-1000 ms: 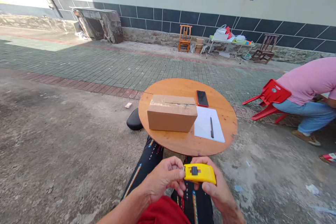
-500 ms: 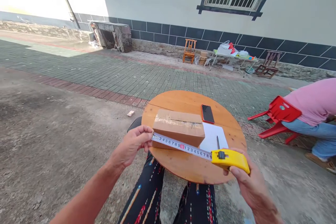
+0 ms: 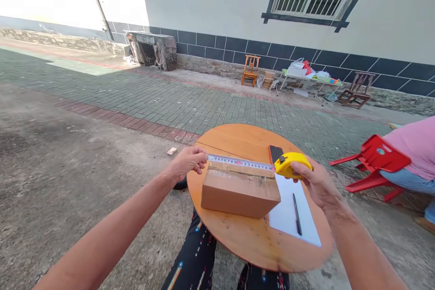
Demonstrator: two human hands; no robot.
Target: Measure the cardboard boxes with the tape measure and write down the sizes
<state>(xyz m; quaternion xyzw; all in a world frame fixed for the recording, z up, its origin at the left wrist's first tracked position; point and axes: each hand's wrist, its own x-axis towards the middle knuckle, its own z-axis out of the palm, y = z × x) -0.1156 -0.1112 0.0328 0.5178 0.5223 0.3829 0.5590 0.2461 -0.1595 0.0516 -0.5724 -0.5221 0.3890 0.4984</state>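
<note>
My left hand (image 3: 190, 161) pinches the end of the extended blade of a tape measure (image 3: 288, 166). The yellow case is gripped in my right hand (image 3: 314, 179), thumb along its side. Between the hands the white blade stretches over the far top edge of a brown cardboard box (image 3: 239, 195), whose top seam carries clear tape. That box rests on a round wooden table (image 3: 224, 231). Right of it lie a sheet of white paper (image 3: 283, 217) and a black pen (image 3: 297, 214) on top. A phone with a red edge (image 3: 274, 152) is partly hidden behind the tape measure.
At the right, a person in a pink top (image 3: 414, 145) is beside a tilted red plastic chair (image 3: 384, 156). Along the wall stand a wooden chair (image 3: 250, 72), a folding table with bags (image 3: 306, 74), a dark chair (image 3: 358, 88) and a weathered structure (image 3: 152, 50).
Both hands have carried the stretched tape measure from the box's near side up to its far top edge. A little more blade shows. The phone is now partly covered.
</note>
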